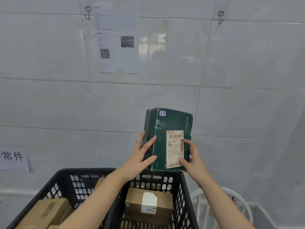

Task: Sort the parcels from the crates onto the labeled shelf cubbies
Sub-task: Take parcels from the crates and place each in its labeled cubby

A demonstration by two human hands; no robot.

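A dark green parcel box [171,126] with a shipping label and a small blue "1-1" sticker is held upright in front of the tiled wall, above a black plastic crate [186,195]. My left hand [142,156] grips its left edge, fingers spread over the front face. My right hand [192,156] grips its lower right edge, thumb on the label. Inside the crate lie brown cardboard parcels: one [163,212] with a white label at the right, another [47,212] at the left.
A printed sheet with a QR code [118,40] hangs on the white tiled wall between two metal hooks [87,11]. A paper sign with characters [14,157] is taped at the left. A white chair back [237,205] stands right of the crate.
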